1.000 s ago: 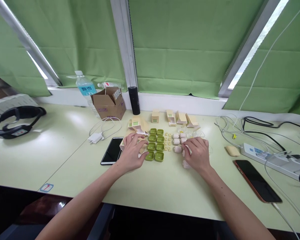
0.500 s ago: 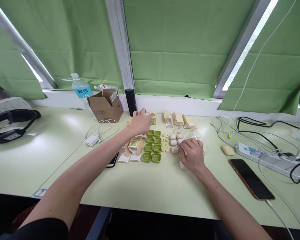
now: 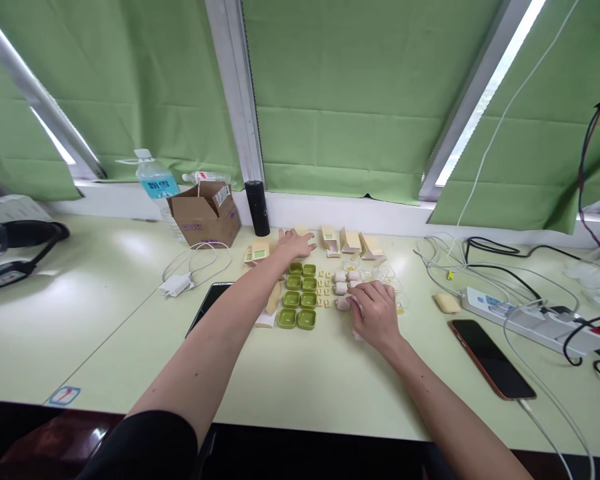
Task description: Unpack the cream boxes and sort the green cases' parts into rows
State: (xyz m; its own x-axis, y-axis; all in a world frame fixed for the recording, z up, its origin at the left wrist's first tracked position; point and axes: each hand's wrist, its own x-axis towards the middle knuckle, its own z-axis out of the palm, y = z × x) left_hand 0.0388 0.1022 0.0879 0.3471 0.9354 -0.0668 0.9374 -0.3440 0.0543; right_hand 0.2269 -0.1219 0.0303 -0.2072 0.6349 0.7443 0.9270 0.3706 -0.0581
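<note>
My left hand (image 3: 297, 245) is stretched to the back of the table, fingers apart, over a cream folded card piece (image 3: 301, 230) that it partly hides. Just in front of it, small green square trays (image 3: 291, 299) stand in two columns. Beside these lie rows of tiny yellow clips (image 3: 327, 292). My right hand (image 3: 377, 312) is closed, fingertips down among small pale pink cylinders (image 3: 341, 288). What its fingers grip, if anything, is hidden. Clear plastic pieces (image 3: 384, 272) lie behind that hand.
More cream card pieces (image 3: 350, 241) line the back, near a black bottle (image 3: 257, 209) and an open cardboard box (image 3: 205, 213). My left forearm passes over a phone (image 3: 208, 304). At right are another phone (image 3: 493, 360), a power strip (image 3: 520, 315) and tangled cables.
My left hand has shifted slightly right along the back, and its forearm has swung right over the card pieces. My right hand stays over the pink cylinders. The view has shifted a little.
</note>
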